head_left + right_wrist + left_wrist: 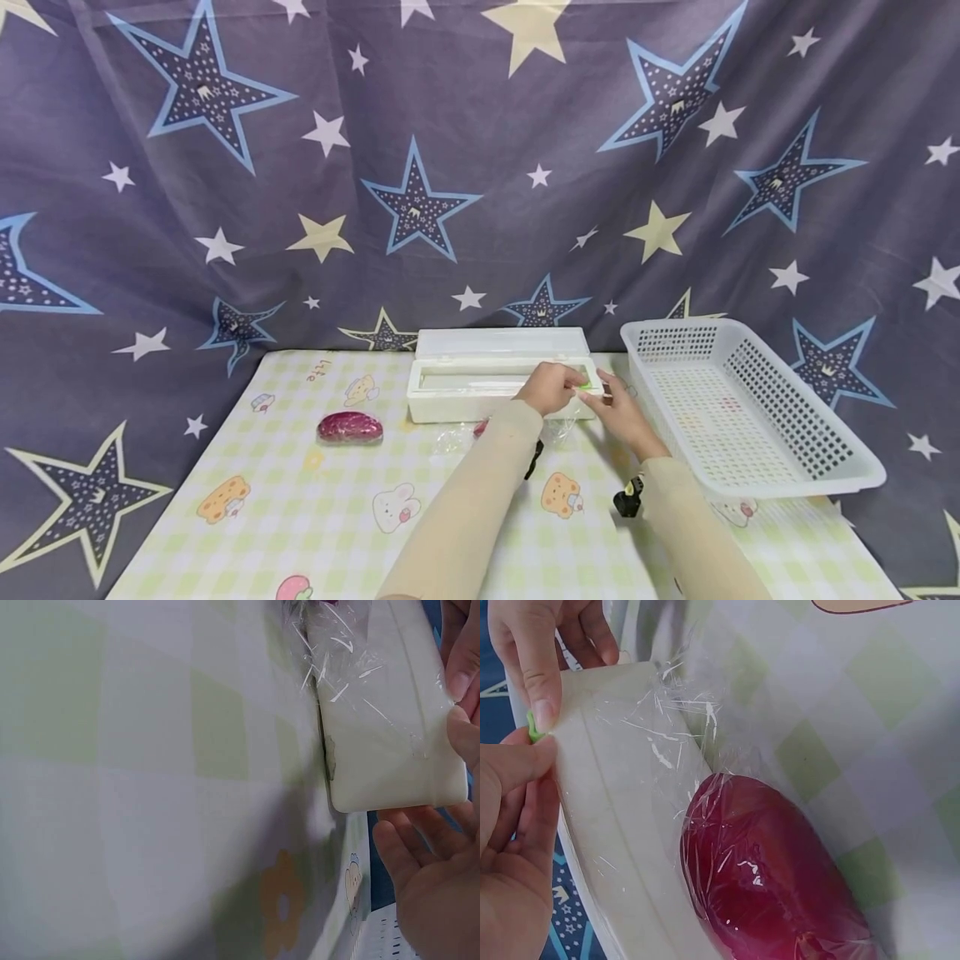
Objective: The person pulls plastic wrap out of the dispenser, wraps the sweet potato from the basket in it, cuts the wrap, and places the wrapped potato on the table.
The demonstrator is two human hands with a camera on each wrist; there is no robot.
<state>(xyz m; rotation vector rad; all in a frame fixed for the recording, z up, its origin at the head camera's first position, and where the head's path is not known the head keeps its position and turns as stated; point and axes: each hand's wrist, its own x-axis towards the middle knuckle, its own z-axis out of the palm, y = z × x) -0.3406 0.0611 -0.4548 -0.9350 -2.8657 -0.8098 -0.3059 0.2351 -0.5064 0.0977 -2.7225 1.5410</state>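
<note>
A white cling film box [450, 408] lies along the back of the table with its lid [502, 342] raised. At its right end, my left hand [551, 388] pinches a small green slide cutter [534, 727] on the rim. My right hand [622, 415] grips that end corner, thumb by the cutter and fingers against the end face [427, 840]. Clear cling film [667, 727] hangs over the front of the box. It runs down onto a dark red oval thing [757, 862], like a fruit or sweet potato, mostly hidden behind my left arm in the head view.
To the left lies another dark red oval [349, 427] wrapped in film. A white perforated basket [795, 408] stands on the right, close to my right arm. Behind the table [315, 517] hangs a star-patterned curtain [465, 108].
</note>
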